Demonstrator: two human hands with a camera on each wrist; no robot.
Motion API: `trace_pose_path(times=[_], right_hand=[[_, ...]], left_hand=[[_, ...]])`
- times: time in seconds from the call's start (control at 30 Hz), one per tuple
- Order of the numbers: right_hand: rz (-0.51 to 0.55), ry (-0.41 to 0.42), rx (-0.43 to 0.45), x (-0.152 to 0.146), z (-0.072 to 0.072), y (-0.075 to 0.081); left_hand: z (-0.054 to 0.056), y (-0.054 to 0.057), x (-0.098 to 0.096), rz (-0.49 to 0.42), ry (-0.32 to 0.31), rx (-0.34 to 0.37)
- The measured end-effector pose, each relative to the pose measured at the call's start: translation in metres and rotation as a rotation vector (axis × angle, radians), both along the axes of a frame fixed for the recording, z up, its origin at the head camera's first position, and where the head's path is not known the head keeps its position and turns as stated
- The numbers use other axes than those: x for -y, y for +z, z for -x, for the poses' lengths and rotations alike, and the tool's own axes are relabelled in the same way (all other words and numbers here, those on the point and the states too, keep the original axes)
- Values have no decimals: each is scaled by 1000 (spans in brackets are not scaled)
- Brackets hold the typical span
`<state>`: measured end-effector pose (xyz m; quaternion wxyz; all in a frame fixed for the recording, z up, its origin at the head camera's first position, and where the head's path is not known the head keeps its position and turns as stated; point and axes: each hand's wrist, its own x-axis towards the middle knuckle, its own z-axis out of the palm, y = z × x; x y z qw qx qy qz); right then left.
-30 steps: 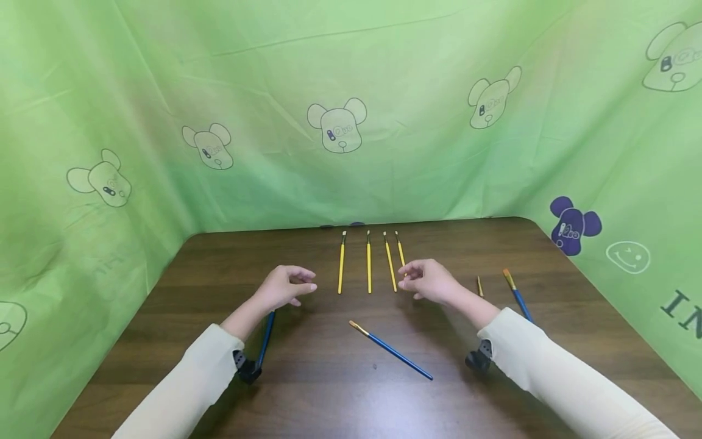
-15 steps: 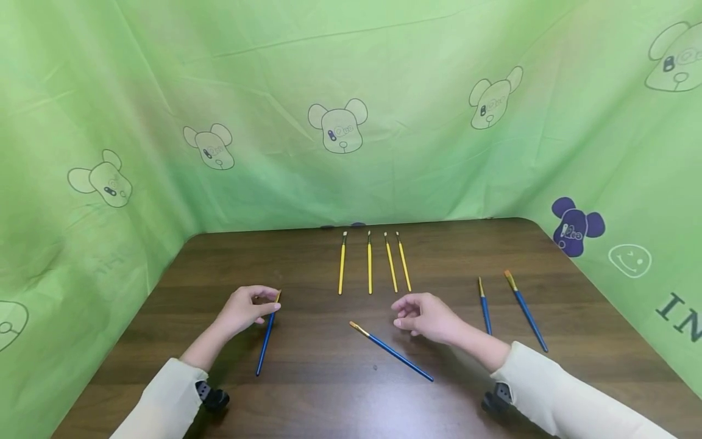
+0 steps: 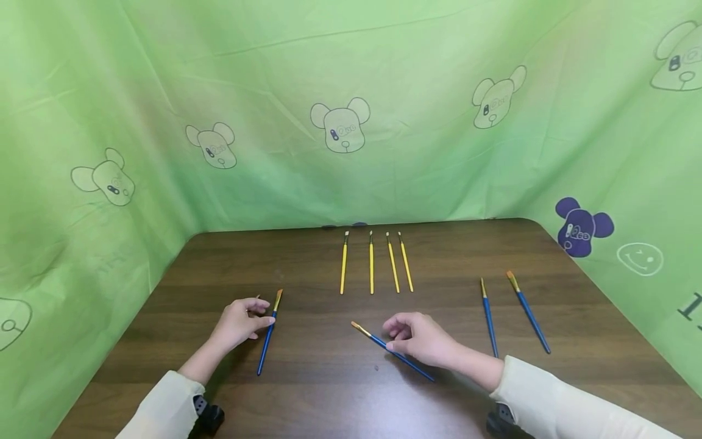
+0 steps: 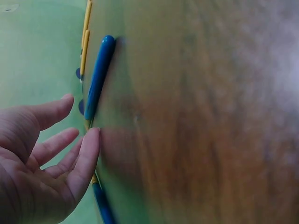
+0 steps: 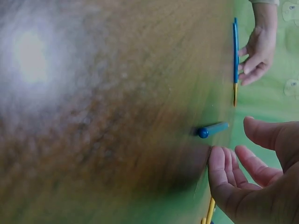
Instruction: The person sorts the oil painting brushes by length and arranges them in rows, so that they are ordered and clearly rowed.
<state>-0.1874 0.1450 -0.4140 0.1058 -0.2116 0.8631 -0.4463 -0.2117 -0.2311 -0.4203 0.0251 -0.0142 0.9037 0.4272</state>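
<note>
In the head view my left hand (image 3: pixel 237 324) is beside a blue paintbrush (image 3: pixel 266 347) on the left, its thumb tip overlapping the handle. The left wrist view shows these fingers spread and relaxed, gripping nothing. Part of a second blue handle (image 4: pixel 103 205) appears below them; in the head view a thin tip shows behind the hand. My right hand (image 3: pixel 425 339) hovers over another blue paintbrush (image 3: pixel 378 340), lying diagonally in the middle with its bristles up-left. Its fingers are loosely bent, thumb apart, and that brush's handle end (image 5: pixel 203 133) lies off the fingertips in the right wrist view.
Several yellow paintbrushes (image 3: pixel 371 268) form a row near the table's back edge. Two blue paintbrushes lie on the right, a thin one (image 3: pixel 489 317) and a wider one (image 3: pixel 531 320). A green printed cloth (image 3: pixel 340 183) encloses the wooden table (image 3: pixel 312 390).
My left hand has come back and to the left, down to the left blue brush. My right hand has left the yellow brushes and moved toward me, over the middle blue brush.
</note>
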Motion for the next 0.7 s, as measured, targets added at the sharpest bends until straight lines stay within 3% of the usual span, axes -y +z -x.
trace_pose_path(times=[0.33,0.7], right_hand=[[-37,20,-14,3,1,-5],[-90,56,-91,3,3,-10]], left_hand=[[0,-4,-5,21,16,14],[1,-5,-12,132,18,-32]])
